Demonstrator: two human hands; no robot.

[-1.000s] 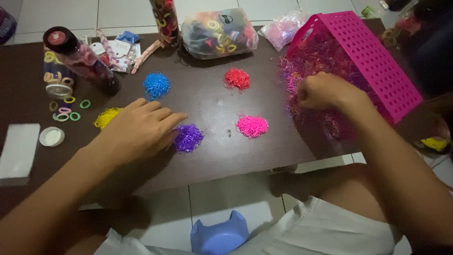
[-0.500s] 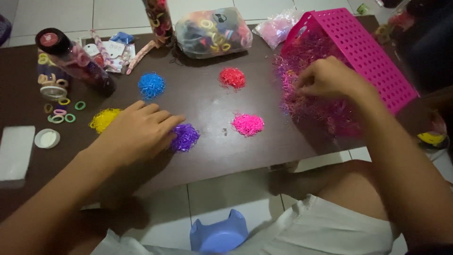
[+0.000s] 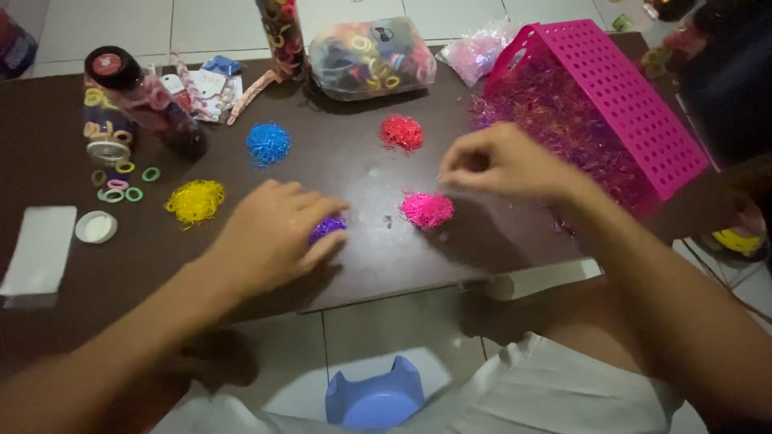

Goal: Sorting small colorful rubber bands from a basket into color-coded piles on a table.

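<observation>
On a dark brown table [image 3: 354,173] lie small heaps of tiny elastic bands: blue [image 3: 268,144], red [image 3: 402,133], yellow [image 3: 195,201], pink [image 3: 427,210] and purple [image 3: 326,227]. My left hand [image 3: 269,233] rests flat over the purple heap, covering most of it. My right hand [image 3: 500,163] hovers just above and right of the pink heap with fingertips pinched together; anything held is too small to see. A tipped pink perforated basket [image 3: 619,96] at the right spills a mixed pile of bands [image 3: 563,120].
At the back stand a clear bag of hair ties [image 3: 372,56], a tall tube of ties [image 3: 281,36] and a lying bottle [image 3: 145,100]. Loose ring ties [image 3: 121,185], a white lid [image 3: 96,227] and a white block [image 3: 39,253] sit left. A blue stool [image 3: 374,398] is below.
My right hand left the mixed pile by the basket and moved left to just above the pink heap. My left hand slid right, further onto the purple heap.
</observation>
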